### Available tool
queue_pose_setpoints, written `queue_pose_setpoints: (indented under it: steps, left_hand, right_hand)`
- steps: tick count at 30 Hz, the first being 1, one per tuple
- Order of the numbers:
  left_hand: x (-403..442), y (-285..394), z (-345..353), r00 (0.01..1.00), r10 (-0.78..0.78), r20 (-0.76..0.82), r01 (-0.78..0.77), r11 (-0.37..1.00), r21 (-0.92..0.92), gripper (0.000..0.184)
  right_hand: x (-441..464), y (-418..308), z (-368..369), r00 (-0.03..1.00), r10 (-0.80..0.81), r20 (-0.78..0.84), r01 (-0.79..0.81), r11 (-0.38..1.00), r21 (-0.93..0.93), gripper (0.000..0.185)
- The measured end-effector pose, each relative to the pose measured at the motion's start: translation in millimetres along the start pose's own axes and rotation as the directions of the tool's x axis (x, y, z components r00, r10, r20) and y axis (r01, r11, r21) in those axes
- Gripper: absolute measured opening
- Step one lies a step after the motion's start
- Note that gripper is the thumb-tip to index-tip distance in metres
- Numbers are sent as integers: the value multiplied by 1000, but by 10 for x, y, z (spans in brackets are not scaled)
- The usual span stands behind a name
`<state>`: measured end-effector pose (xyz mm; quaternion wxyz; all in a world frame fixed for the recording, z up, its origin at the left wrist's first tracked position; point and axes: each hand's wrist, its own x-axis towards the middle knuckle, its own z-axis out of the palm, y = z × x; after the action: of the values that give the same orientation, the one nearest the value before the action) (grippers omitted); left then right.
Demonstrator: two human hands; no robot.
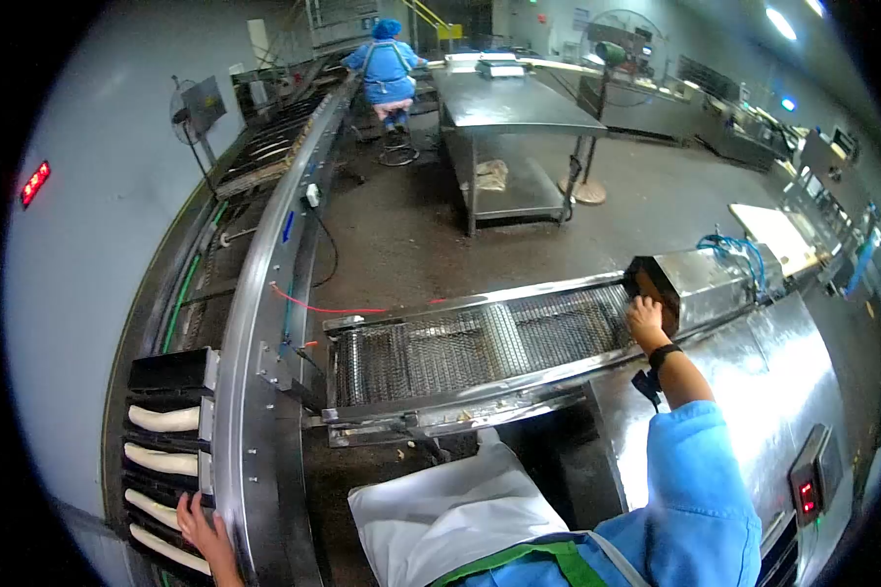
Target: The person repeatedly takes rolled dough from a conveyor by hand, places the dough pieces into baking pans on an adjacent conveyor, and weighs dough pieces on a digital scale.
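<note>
At the lower left, my left hand (202, 536) reaches over the edge of a conveyor with its fingers apart. Its fingertips are beside or on one of several long, pale, dough-like strips (163, 460), each lying in a dark trough. Over on the right, my right hand (645, 319) is at the dark mouth of a metal housing (710, 289), where a wire-mesh belt (480, 342) ends. The fingers of that hand are slightly bent and spread, and nothing shows in them. A dark band circles the right wrist.
A steel rail (264, 293) runs along the left conveyor. Under my right arm is a metal worktop (754, 382) with a red display (807, 494). A co-worker in blue (388, 73) sits farther up the line, near a steel table (519, 103). A red cord (333, 310) hangs near the belt.
</note>
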<state>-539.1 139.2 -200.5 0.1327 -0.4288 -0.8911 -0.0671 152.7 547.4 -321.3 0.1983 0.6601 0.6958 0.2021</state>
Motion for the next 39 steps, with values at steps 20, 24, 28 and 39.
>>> queue_pose_setpoints:
  steps: [20,24,28,39]
  left_hand:
    - [-449,-138,-56,995,-35,-93,14,977,-214,32]
    - [-450,-243,2,991,-41,-128,7,966,-258,30]
    - [-398,-141,123,988,-12,-156,-40,944,-327,28]
    - [-683,-363,263,975,-75,-209,-4,934,-357,26]
  right_hand:
    - [800,375,848,975,-182,-131,200,969,143,18]
    - [623,271,-1202,918,-226,-325,349,850,394,14]
    - [54,-85,-3116,940,-102,-326,334,71,940,40]
    - [-1638,-2886,-5261,441,-366,-820,589,-571,572,25]
